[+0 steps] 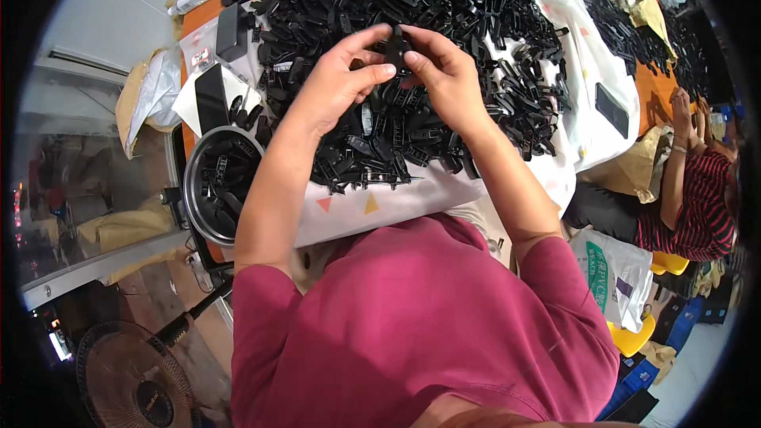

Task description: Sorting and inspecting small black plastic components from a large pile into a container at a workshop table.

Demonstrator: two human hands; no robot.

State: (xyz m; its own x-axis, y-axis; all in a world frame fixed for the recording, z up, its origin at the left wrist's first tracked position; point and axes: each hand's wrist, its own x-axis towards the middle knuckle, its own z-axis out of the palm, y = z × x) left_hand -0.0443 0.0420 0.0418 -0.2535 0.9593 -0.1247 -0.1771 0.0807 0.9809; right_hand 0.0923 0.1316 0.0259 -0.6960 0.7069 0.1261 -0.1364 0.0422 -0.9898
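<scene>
A small black plastic part (395, 49) is pinched between both hands, left hand (342, 71) and right hand (444, 71), directly above the black parts pile (444, 8); its long axis cannot be told.

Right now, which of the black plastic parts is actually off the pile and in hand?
The black part pinched between the left hand and right hand, raised above the heap. All the others lie loose on the cloth or in the round bowl.

small black part (396, 46): mostly hidden by fingers | shape unclear
</scene>
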